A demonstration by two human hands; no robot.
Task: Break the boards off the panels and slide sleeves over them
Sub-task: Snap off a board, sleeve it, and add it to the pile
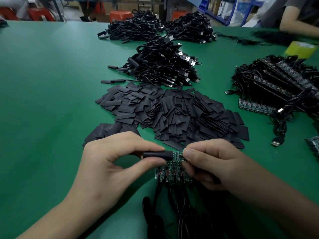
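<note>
Between the hands, left (110, 163) pinches a sleeve (158, 155) half-covering the board (177, 155) the right (212, 166) grips.

One held sleeve (158, 155), one held panel (172, 169), one sleeve heap (172, 114), three cable piles (133, 30) (189, 28) (160, 66), one wired-panel stack (276, 83).

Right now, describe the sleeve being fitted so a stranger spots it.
On the green table lies a big heap of flat black sleeves; just nearer, two hands meet. The left hand pinches one sleeve partly over a circuit board the right hand holds. Unlike the heap's flat ones, it is puffed round and hand-held.
</note>
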